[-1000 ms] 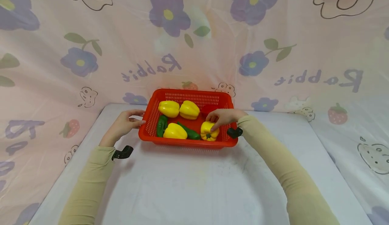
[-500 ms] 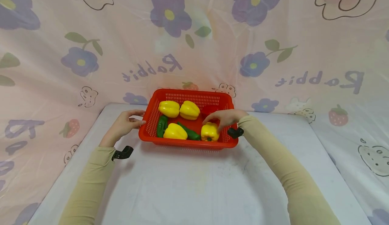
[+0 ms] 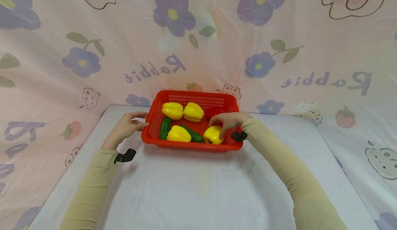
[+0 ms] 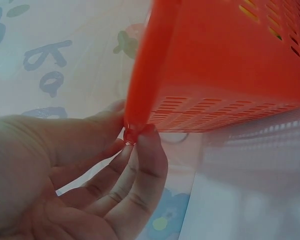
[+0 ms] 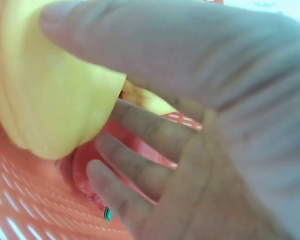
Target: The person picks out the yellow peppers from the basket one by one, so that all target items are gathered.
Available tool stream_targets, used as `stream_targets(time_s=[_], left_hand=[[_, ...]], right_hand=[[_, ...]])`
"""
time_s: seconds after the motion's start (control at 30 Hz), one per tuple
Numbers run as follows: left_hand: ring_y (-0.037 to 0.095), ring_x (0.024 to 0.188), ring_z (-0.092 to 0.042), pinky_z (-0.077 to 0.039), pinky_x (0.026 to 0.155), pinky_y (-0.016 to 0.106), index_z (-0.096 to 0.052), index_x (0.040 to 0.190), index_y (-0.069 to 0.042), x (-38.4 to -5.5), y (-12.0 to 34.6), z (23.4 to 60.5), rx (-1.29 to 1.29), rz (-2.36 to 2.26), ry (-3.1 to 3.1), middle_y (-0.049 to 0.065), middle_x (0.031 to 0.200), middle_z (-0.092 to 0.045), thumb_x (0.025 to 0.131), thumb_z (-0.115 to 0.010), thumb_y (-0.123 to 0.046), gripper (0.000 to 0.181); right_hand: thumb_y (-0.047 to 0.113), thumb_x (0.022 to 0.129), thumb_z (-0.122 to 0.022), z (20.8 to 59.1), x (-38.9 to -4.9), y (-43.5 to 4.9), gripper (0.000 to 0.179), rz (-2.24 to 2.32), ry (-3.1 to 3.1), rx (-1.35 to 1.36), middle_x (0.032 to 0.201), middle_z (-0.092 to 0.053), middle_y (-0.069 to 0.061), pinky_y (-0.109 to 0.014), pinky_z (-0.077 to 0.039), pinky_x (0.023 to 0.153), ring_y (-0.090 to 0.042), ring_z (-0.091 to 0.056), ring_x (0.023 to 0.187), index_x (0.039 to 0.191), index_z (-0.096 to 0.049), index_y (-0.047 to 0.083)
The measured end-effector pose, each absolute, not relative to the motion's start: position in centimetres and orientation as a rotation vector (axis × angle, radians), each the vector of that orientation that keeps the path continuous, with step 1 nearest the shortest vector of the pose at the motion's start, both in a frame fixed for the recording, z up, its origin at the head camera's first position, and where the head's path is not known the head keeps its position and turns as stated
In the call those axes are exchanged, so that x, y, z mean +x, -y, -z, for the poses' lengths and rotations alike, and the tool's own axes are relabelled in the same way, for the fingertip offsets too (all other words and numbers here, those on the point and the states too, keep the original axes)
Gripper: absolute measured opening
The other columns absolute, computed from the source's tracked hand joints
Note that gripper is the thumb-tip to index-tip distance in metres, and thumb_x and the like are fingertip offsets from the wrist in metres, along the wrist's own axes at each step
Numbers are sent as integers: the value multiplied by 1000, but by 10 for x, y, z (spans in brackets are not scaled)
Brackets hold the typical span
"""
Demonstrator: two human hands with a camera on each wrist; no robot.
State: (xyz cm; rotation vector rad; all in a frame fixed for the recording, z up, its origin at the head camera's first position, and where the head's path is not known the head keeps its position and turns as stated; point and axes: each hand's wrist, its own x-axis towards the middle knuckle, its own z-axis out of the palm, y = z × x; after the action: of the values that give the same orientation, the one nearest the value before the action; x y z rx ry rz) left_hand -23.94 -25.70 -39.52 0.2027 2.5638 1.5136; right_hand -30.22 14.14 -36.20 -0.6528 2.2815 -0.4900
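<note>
A red plastic basket (image 3: 192, 146) stands on the white table with yellow bell peppers and green peppers in it. At its left end my left hand (image 3: 128, 125) pinches the rim between thumb and fingers; the left wrist view shows the fingertips at the rim's lower edge. Inside the right end, my right hand (image 3: 229, 120) holds a yellow bell pepper (image 3: 212, 135) by its side. In the right wrist view the thumb lies across this pepper (image 5: 45, 95), with the index finger partly hidden behind it. A red pepper (image 5: 85, 170) with a green stem lies beyond the fingers.
Two yellow bell peppers, one being the left one (image 3: 172, 111), lie along the basket's back. Another yellow bell pepper (image 3: 179, 134) sits at the front between two green peppers, one at the left (image 3: 165, 128). A printed curtain (image 3: 198, 50) hangs behind the table (image 3: 186, 188).
The yellow bell pepper under my right hand has turned and tipped, its stem end no longer facing front. My right fingers and thumb have shifted on it. The left hand stays on the rim.
</note>
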Motion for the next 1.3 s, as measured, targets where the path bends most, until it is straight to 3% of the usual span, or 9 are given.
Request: stream_targets(time_s=[0.2,0.37,0.67,0.8,0.97,1.3], left_hand=[[29,95,-65,-54,82,44,-47,135,4,-240,258,396,210,-1518,-2567,22,132,-51,91,-66,-12,51],[29,94,-66,-53,82,44,-47,135,4,-239,258,397,217,-1522,-2563,22,132,-50,91,-66,-12,50],[31,97,-65,-53,82,44,-46,136,4,-238,257,393,227,-1509,-2567,23,133,-48,91,-66,-10,51],[31,98,-64,-54,81,42,-45,136,4,-238,256,392,220,-1509,-2559,23,134,-48,92,-65,-10,51],[32,99,-64,-51,84,49,-44,137,4,-237,256,392,211,-1503,-2563,23,134,-48,92,-65,-11,53],[31,97,-64,-53,82,46,-45,136,5,-238,255,393,227,-1507,-2566,24,132,-48,92,-65,-11,51]], right_hand=[[19,74,-84,364,-302,-139,57,547,-2238,-633,123,-51,-4,-41,-38,101,-25,-43,116,123,-54,15],[18,74,-83,365,-301,-140,63,544,-2226,-588,127,-51,-4,-46,-38,101,-26,-41,120,131,-55,21],[20,72,-85,366,-301,-141,52,545,-2228,-622,116,-53,-4,-38,-43,95,-24,-46,111,115,-55,17],[23,71,-85,366,-301,-141,57,517,-2231,-607,123,-51,-2,-41,-41,98,-24,-42,116,119,-56,21],[26,72,-85,364,-301,-140,59,477,-2231,-568,128,-49,0,-47,-36,100,-25,-38,121,124,-59,28],[27,71,-85,364,-300,-137,56,455,-2215,-609,120,-50,-3,-41,-40,95,-24,-43,112,117,-54,20]])
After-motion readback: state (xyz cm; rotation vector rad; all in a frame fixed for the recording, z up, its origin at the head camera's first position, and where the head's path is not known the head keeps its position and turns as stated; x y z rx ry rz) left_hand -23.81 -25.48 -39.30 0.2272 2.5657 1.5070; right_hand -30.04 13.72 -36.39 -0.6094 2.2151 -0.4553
